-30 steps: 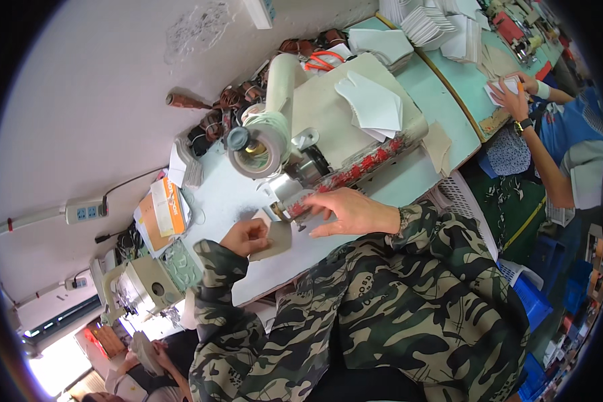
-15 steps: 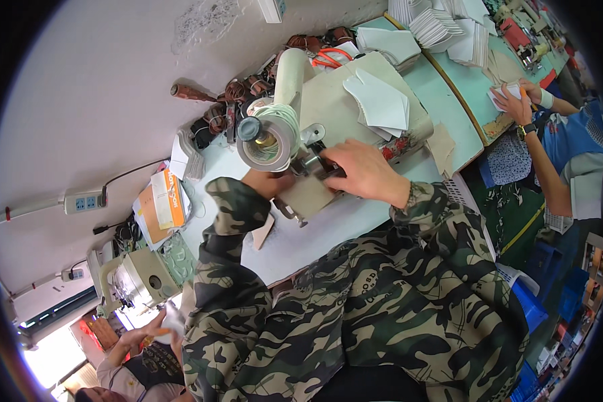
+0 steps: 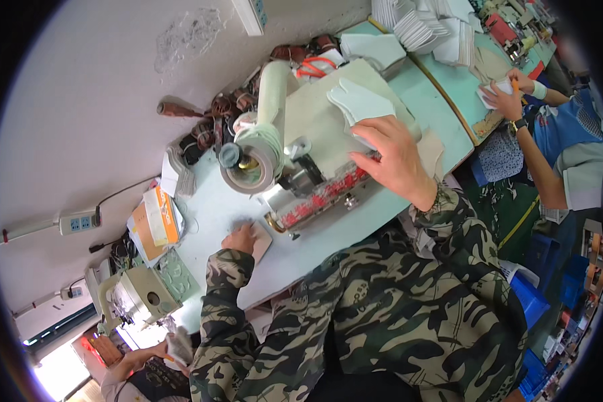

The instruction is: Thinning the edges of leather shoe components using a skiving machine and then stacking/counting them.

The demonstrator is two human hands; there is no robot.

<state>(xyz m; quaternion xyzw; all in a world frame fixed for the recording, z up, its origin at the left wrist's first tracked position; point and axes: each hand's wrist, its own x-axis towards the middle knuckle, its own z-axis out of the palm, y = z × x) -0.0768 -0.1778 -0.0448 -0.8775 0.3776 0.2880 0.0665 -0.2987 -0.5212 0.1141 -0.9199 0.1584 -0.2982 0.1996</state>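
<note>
At my sewing station, my left hand [image 3: 240,238] lies flat on a small beige cut piece [image 3: 260,240] on the pale desk [image 3: 328,231], fingers spread over it and pinning rather than gripping. My right hand [image 3: 394,159] reaches up onto the sewing machine [image 3: 308,144], fingers loosely open over a stack of white cut pieces [image 3: 358,107] on the machine's top — whether a piece is pinched I cannot tell from this angle. By my reckoning the work is mid-run: one piece sits by the needle end, and plenty of white blanks are left.

Further along the desk lie an orange-and-white box [image 3: 155,224], a second machine [image 3: 137,298] and dark spools [image 3: 211,127] against the white wall — a power strip [image 3: 79,221] hangs there. Beyond, at a green desk [image 3: 449,84], another worker's hands [image 3: 509,94] handle more white stacks [image 3: 415,23].
</note>
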